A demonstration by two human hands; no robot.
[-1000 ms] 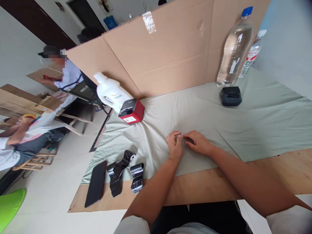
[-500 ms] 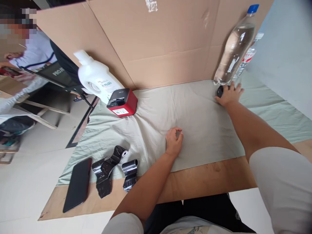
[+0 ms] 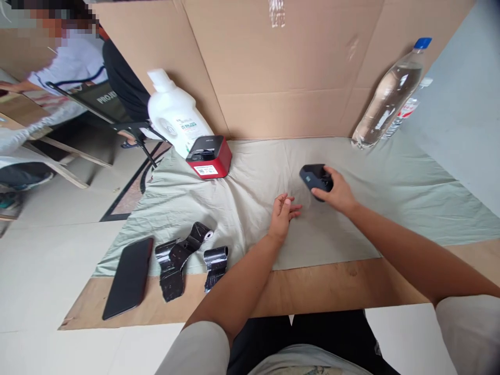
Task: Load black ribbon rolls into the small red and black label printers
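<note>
"PROJE" in white letters on a dark board [image 3: 102, 99] at left, small labels on white jug [image 3: 174, 115] and red box [image 3: 209, 157] unreadable

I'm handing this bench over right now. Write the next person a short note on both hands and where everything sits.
Right hand: closed around the small dark printer, held at mid-cloth.
Left hand: open, empty, resting on the cloth beside it.
Red printer sits at the back left, in front of the white jug. Two black ribbon rolls, partly unwound, and a phone lie at the near left edge. Water bottle stands back right against the cardboard wall.
Done: dark printer is in hand, in front of the person. Left: printer not opened; rolls untouched.
</note>
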